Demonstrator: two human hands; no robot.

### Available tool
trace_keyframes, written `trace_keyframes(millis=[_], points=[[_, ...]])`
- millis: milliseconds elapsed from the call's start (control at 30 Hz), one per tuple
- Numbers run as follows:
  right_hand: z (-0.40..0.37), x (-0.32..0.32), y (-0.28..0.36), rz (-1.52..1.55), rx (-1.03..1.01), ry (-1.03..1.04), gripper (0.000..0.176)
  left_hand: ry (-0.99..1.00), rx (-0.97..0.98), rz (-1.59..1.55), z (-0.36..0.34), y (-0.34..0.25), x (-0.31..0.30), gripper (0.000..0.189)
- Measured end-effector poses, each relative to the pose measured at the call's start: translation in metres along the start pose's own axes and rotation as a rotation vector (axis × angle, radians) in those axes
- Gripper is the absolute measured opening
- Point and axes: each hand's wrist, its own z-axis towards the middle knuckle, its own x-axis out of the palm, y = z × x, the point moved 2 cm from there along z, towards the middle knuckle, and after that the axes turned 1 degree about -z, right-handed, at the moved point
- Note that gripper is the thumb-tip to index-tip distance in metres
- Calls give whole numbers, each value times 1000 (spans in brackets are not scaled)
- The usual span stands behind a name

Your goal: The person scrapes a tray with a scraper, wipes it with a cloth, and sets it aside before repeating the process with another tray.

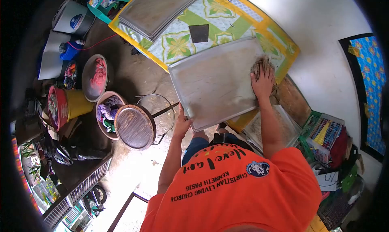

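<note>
**Our two hands meet a tray: one at its corner, one over a rag**

We have the large tray (216, 84) in front of us, its far part over the surface (233, 26) and its near corner reaching past the edge, above the floor (162, 80). Our left hand (182, 121) is at the near left edge, its fingers closed on the rim. Our right hand (264, 82) lies across the right side, fingers partly spread and nearly flat over a crumpled brown rag (262, 63), which it presses down; part of the rag hangs over the tray's edge. The tray's flat face is greyish, with brownish marks.

Beyond it, a small dark square (199, 33) lies on the green-and-white patterned cover with its yellow border. Farther left, a stack of similar trays (156, 9) rests on the same surface. Below our right forearm, we see more trays (271, 128), lower than the surface.

To our left stands a round wooden stool (135, 127), with a metal ring frame (161, 95) beside it. Farther left are a basin of purple and green cloth (108, 114), a basin with red cloth (95, 78) and a yellow bucket (78, 104). To our right, a crate (324, 130) sits near the wall (320, 65).
</note>
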Motion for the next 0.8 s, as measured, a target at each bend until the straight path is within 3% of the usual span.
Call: trace_keyframes(millis=[67,167,300,367,433,667,800], points=[[4,27,3,136,44,-172,45,32,-50,-6,-4,-4,-1,102],[21,26,58,441,-67,-118,38,52,-20,-35,-3,-7,-1,101],[4,38,182,409,-418,-128,39,50,-14,-29,-2,-1,-2,101],[-19,33,242,411,-587,-7,39,41,2,-63,0,-1,0,101],[-45,11,278,635,-695,-62,36,31,22,-77,0,-1,0,101],[-86,-7,266,736,-976,-12,33,-90,73,-72,0,-3,5,92],[-136,-17,225,841,-1060,244,30,-120,62,-14,34,49,-4,75]])
